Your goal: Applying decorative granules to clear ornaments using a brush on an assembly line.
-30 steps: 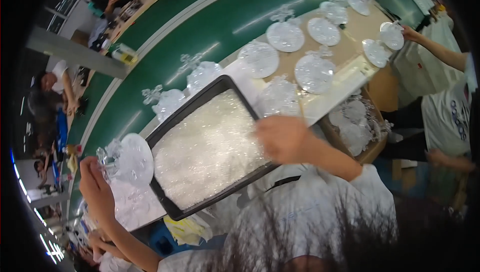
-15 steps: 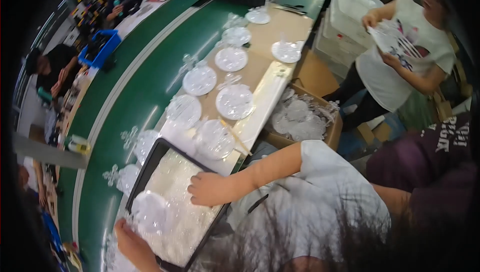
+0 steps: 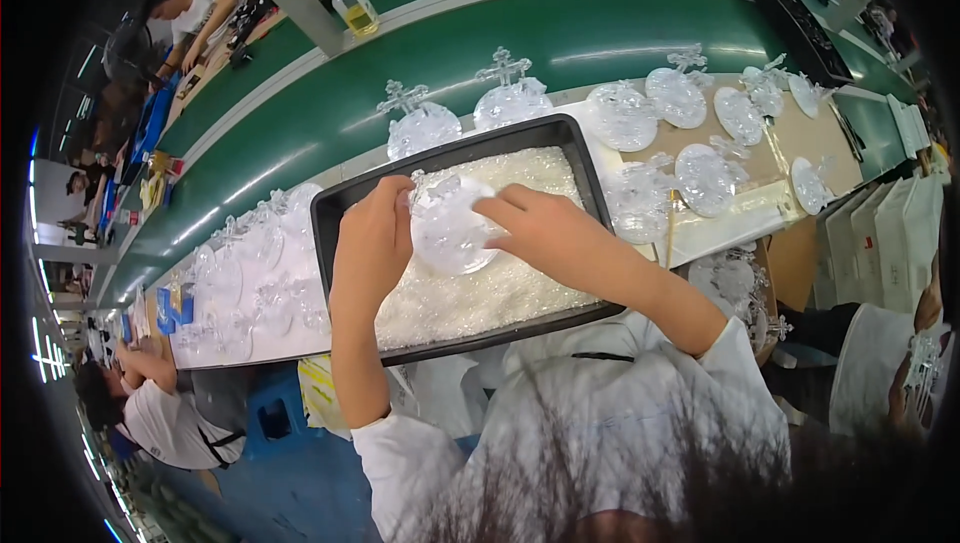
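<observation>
My left hand [image 3: 378, 233] grips the left edge of a round white disc [image 3: 455, 228] with a clear plastic piece at its top. My right hand [image 3: 540, 233] is curled over the disc's right edge, fingertips bent inward; whether they hold anything cannot be made out. Beneath the disc, a black tray [image 3: 470, 138] holds a layer of white glittery granules [image 3: 530, 293]. Behind the tray stand two similar discs with clear cross-shaped tops, the nearer-left disc [image 3: 425, 131] and another disc [image 3: 512, 103].
More white discs [image 3: 705, 180] lie on brown board at right, and several discs [image 3: 265, 243] at left. A green conveyor belt [image 3: 440, 63] runs behind. An open carton [image 3: 765, 293] of clear pieces stands at lower right. Co-workers sit at left; a black tray [image 3: 790, 28] lies far right.
My view has swung leftward. My right hand has lifted from the granules to the disc. The disc, in my left hand, is now over the tray's middle.
</observation>
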The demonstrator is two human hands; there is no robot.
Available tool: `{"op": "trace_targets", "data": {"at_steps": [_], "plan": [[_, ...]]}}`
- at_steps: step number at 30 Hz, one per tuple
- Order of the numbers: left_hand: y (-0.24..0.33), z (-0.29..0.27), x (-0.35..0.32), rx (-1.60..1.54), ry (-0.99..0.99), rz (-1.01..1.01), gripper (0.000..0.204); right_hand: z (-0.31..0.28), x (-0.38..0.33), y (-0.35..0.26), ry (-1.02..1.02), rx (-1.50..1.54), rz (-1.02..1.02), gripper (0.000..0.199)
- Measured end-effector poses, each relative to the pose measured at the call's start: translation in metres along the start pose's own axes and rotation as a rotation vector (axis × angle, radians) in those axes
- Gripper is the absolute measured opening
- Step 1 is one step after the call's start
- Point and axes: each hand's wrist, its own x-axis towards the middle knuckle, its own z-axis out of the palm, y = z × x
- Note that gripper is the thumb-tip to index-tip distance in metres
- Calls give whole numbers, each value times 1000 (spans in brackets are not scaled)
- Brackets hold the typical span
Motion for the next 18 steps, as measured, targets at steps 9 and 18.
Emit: {"op": "trace_targets", "data": {"at_steps": [9, 18], "plan": [[-1, -13, -3, 27, 35, -30, 10, 25, -40, 23, -103, -356, 170, 93], [-10, -21, -8, 144, 143, 201, 23, 35, -59, 22, -269, -442, 100, 54]]}}
